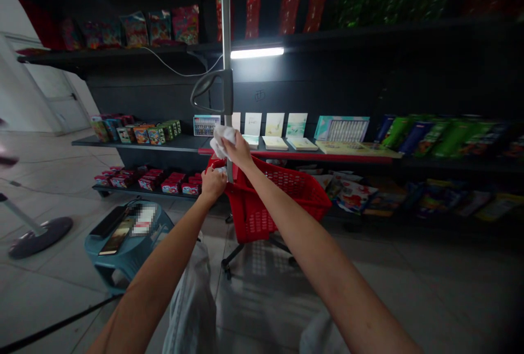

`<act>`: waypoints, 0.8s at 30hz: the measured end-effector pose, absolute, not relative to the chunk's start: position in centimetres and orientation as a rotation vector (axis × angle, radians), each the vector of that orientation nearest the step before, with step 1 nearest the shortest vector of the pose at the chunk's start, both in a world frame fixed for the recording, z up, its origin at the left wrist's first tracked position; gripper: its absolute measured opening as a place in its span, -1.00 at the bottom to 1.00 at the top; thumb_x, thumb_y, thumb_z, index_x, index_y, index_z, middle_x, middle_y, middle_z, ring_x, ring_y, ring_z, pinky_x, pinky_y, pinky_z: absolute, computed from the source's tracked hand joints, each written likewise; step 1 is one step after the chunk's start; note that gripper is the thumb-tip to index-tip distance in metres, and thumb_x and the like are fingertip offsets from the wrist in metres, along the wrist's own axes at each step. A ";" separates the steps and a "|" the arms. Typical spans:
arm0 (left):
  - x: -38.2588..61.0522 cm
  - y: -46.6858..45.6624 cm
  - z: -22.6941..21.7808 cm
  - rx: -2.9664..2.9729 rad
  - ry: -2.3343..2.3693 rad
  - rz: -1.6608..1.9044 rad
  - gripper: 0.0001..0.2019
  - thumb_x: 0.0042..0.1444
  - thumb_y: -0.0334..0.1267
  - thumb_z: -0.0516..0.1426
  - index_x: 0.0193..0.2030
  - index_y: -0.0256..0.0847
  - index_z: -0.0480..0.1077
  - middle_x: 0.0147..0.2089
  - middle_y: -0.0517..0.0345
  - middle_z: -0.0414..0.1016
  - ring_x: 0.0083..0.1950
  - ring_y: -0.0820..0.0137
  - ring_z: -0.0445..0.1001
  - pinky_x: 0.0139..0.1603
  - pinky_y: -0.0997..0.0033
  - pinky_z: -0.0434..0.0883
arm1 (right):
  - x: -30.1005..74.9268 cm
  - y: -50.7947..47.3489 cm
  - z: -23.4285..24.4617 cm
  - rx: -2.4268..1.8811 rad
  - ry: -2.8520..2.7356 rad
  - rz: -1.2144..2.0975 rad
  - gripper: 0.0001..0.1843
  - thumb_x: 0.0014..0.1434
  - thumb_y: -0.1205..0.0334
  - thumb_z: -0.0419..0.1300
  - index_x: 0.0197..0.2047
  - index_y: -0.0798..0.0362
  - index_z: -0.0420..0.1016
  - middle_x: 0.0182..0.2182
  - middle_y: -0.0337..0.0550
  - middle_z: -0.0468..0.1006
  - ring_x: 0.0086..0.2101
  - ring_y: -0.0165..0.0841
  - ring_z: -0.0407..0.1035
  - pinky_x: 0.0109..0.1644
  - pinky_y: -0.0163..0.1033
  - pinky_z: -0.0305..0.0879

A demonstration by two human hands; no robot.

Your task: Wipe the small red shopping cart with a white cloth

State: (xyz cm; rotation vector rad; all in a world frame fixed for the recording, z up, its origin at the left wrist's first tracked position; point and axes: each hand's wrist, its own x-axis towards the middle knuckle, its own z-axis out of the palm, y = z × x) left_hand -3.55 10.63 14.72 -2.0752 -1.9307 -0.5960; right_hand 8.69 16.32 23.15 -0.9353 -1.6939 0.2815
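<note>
My right hand (239,152) is closed on a crumpled white cloth (221,141), pressed against an upright metal pole (226,21). My left hand (213,183) is lower, its fingers curled beside the pole at the rear top edge of a red shopping cart (251,220). A bit of white shows at its fingertips; what it grips is mostly hidden. Above both hands, a grey loop handle (210,92) is fixed to the pole. The cart's basket extends to the right on dark legs with casters.
Dark shelves hold boxed drinks (149,134), upright cards (274,124), a boxed set of pens or markers (343,128) and red bottles (290,1). A blue stool (158,228) with a phone (118,236) stands at left, near a round pole base (45,236). A light tube (257,53) glows above.
</note>
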 end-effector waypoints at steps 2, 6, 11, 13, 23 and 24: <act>-3.6 10.8 14.6 -2.074 -1.925 -0.597 -0.51 0.42 -0.18 -0.11 -0.08 -0.35 0.64 -0.02 -0.28 0.63 0.18 0.08 0.43 0.20 0.04 0.32 | 8.3 16.2 23.0 -0.926 -1.626 0.260 -0.65 0.43 -0.05 0.10 0.07 0.03 0.36 -0.07 0.01 0.60 -0.04 -0.17 0.52 0.09 -0.07 0.43; -4.1 11.1 14.5 -2.121 -1.887 -0.589 -0.55 0.42 -0.19 -0.09 0.03 -0.31 0.60 0.05 -0.24 0.61 0.17 0.08 0.44 0.18 0.08 0.33 | 8.4 15.3 17.7 -0.928 -1.706 0.270 -0.65 0.41 -0.04 0.12 0.09 0.03 0.37 -0.03 0.05 0.60 0.01 -0.14 0.51 0.14 -0.07 0.41; -4.7 11.3 14.8 -2.176 -1.872 -0.537 -0.65 0.36 -0.18 0.03 0.03 -0.22 0.60 0.02 -0.18 0.63 0.17 0.06 0.45 0.17 0.13 0.32 | 10.1 13.7 9.7 -0.998 -1.827 0.366 -0.69 0.41 0.10 0.10 0.13 0.04 0.38 -0.03 0.02 0.60 -0.02 -0.17 0.53 0.08 -0.12 0.42; -4.8 11.4 14.8 -2.190 -1.863 -0.501 -0.65 0.36 -0.19 0.02 -0.06 -0.23 0.64 -0.04 -0.19 0.64 0.17 0.04 0.45 0.17 0.10 0.32 | 10.9 13.4 8.4 -1.047 -1.839 0.335 -0.69 0.41 0.12 0.10 0.14 0.04 0.39 -0.02 0.02 0.59 -0.03 -0.16 0.53 0.04 -0.12 0.42; -5.8 12.3 14.4 -2.042 -1.801 -0.526 -0.45 0.44 -0.17 -0.15 -0.14 -0.40 0.65 -0.08 -0.29 0.65 0.09 0.07 0.50 0.11 0.11 0.37 | 22.0 12.5 5.6 -1.561 -2.047 0.221 -0.66 0.49 0.19 -0.04 0.15 0.08 0.45 -0.01 0.03 0.59 -0.06 -0.26 0.49 0.04 -0.26 0.33; -6.0 12.4 14.3 -2.042 -1.797 -0.535 -0.45 0.44 -0.17 -0.14 -0.15 -0.40 0.65 -0.08 -0.29 0.65 0.09 0.06 0.50 0.11 0.10 0.37 | 23.3 12.3 5.3 -1.623 -2.051 0.209 -0.66 0.49 0.21 -0.04 0.14 0.08 0.47 -0.02 0.02 0.60 -0.08 -0.28 0.49 0.04 -0.28 0.33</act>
